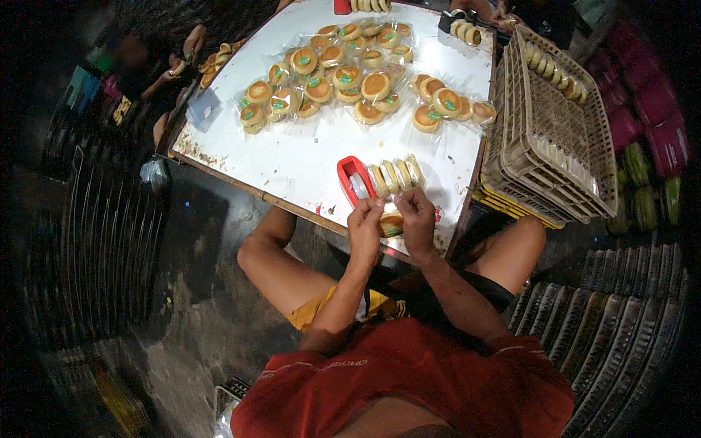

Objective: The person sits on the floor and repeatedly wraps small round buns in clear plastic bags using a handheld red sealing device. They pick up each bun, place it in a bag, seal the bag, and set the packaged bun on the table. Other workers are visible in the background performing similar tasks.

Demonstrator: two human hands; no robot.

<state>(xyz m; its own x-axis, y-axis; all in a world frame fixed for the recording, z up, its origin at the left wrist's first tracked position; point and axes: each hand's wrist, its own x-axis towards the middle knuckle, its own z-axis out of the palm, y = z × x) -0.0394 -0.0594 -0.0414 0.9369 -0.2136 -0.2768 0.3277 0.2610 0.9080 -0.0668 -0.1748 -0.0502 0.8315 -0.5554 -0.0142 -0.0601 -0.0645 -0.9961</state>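
Note:
Between my two hands is a round, browned pastry (391, 225) in clear plastic wrap, close to the table's front edge. My left hand (365, 222) pinches the wrap on one side, thumb and forefinger together. On the other side my right hand (417, 219) grips the wrap the same way. A red tape dispenser (356, 179) with a roll of tape stands just beyond my left hand. Beside it a row of several wrapped pastries (398, 174) stands on edge. Farther back lies a large heap of wrapped round pastries (334, 71) with green labels.
Stacked plastic crates (547, 131) adjoin the table's right side; the top one holds rows of wrapped pastries. Clear plastic bags (204, 109) lie at the left edge of the white table (296, 153). Other people's hands (506, 19) work at the far side. Stacked trays (597, 334) stand lower right.

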